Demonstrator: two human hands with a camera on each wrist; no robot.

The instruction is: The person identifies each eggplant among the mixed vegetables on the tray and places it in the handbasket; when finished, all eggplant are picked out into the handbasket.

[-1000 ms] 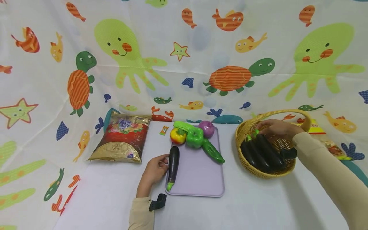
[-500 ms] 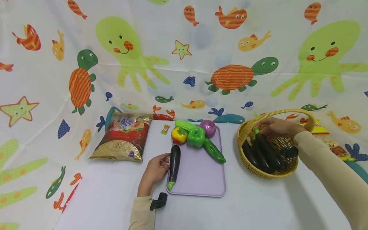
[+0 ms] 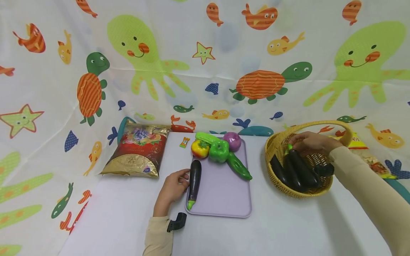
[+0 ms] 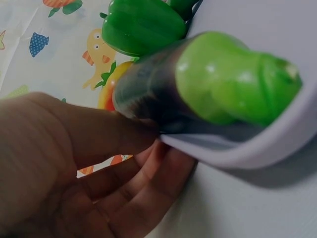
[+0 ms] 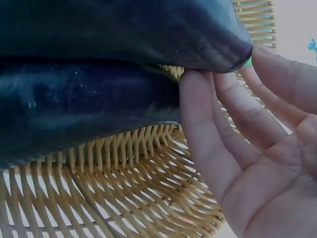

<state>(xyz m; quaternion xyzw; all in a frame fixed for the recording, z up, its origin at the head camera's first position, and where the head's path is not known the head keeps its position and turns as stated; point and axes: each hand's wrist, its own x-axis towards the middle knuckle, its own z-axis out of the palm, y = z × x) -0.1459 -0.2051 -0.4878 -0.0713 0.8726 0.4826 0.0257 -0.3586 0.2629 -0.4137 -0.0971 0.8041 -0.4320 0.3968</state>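
Observation:
My left hand (image 3: 173,186) pinches the left rim of a pale lilac tray (image 3: 221,199), thumb above and fingers below in the left wrist view. Just inside that rim lies an eggplant (image 3: 194,181), its green stem end (image 4: 218,79) toward me. On the right, my right hand (image 3: 312,142) reaches under the handle of a wicker basket (image 3: 272,177). Its thumb and fingers pinch one eggplant (image 3: 302,169) near the stem end, shown from below as a dark tip (image 5: 218,49) in the right wrist view. More eggplants (image 3: 291,174) lie beside it in the basket.
At the tray's far end sit a red-yellow pepper (image 3: 200,149), a green bell pepper (image 3: 219,152), a long green pepper (image 3: 238,167) and a purple onion (image 3: 232,141). A red-gold bag (image 3: 137,149) stands left; a yellow packet (image 3: 358,145) lies behind the basket.
The eggplant under my right hand has shifted slightly to the right, its stem parting from the neighbouring one. My left hand stays on the tray rim.

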